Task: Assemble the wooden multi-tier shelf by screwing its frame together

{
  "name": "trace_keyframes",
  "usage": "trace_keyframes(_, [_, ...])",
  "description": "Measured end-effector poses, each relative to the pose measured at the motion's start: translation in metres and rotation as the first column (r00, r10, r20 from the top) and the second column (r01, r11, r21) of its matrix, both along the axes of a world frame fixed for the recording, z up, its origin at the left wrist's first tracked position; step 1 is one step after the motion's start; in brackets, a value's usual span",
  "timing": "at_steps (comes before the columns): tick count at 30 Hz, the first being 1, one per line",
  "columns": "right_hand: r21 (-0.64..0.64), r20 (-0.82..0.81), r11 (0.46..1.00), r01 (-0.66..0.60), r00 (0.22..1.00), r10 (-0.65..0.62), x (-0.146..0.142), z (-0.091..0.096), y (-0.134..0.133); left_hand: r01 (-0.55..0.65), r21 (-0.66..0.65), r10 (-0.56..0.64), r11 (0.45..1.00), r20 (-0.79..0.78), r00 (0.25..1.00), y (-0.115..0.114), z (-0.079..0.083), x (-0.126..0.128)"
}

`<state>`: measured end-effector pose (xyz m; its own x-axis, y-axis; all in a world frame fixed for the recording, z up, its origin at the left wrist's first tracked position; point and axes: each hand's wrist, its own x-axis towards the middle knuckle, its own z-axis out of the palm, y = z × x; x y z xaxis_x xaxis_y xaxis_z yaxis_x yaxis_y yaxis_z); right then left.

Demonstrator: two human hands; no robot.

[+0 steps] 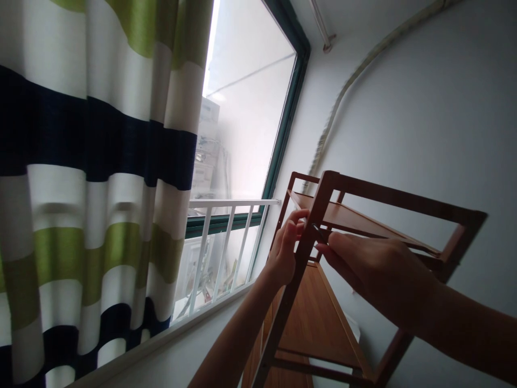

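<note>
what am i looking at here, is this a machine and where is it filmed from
No machine: these are a person's two bare hands, seen in a single picture from a camera worn on that person's head. In front stands a brown rack with shelf boards. The left hand is against its near post, fingers bent. The right hand pinches a small thin item at the post, too small to identify. Beyond them are a striped curtain, a window and a white railing.

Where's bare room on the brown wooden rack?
Set down: brown wooden lower shelf, bare where visible, right of the near brown post. Pass: likely the gap between slim brown top rail and flat brown upper shelf. Crowded: upper post, between left hand and right hand.
</note>
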<state>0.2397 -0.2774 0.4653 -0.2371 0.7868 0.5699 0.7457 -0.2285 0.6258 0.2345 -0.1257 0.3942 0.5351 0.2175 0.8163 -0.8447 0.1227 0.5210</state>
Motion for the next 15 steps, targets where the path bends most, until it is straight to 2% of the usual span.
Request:
trace_keyframes(5, [-0.048,-0.104,0.993,0.107,0.988,-0.111,-0.013,0.002,0.012,0.047,-0.041,-0.048,0.998,-0.011,0.999,0.003,-0.001,0.002])
trace_keyframes(9, [-0.060,-0.057,0.990,0.126,0.990,-0.129,-0.017,0.001,0.018,0.086,-0.065,-0.086,0.994,0.011,0.996,0.002,0.000,-0.001])
trace_keyframes(15, [-0.052,0.059,0.996,0.070,0.996,-0.067,-0.019,0.001,0.017,-0.065,-0.072,0.063,0.995,-0.042,0.997,0.001,0.004,-0.005])
